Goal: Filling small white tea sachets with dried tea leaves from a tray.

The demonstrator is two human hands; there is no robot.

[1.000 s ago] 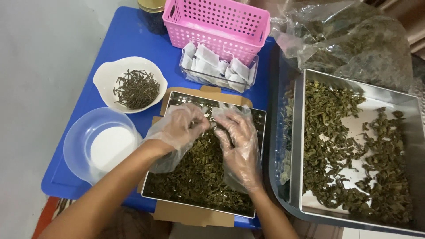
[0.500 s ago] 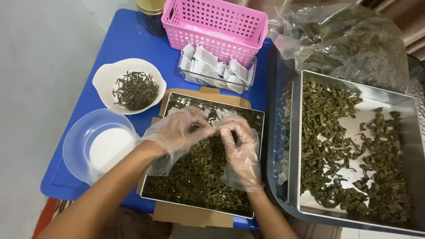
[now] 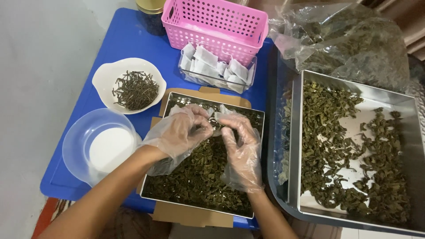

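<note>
We sat at a blue desk (image 3: pixel 119 40). On our right stood a big steel tray (image 3: pixel 416 132) with dry green leaves (image 3: pixel 327 132) spread thin over it. Behind it lay a clear bag (image 3: pixel 345 40) with more leaves.

In front of us was a smaller tray (image 3: pixel 259 132) on a piece of card (image 3: pixel 195 217). It was full of dark leaves. A pink basket (image 3: pixel 217 22) stood at the back of the desk. Just in front of it was a clear box (image 3: pixel 217 73) of small white bags. To our left were a clear bowl (image 3: pixel 77 141) with a white bottom and a white dish (image 3: pixel 106 75) of thin brown sticks.

Both our hands wore loose clear gloves. A second before, they had been close together over the back of the small tray. Now they had drawn a bit nearer. Our left hand (image 3: pixel 181 130) was curled, its finger and thumb pinching a little white bag (image 3: pixel 220 120). Our right hand (image 3: pixel 241 141) was bent too, and its fingertips held the other side of that bag. It sat between our hands, just above the leaves. So we think we were working the bag open over the tray.
</note>
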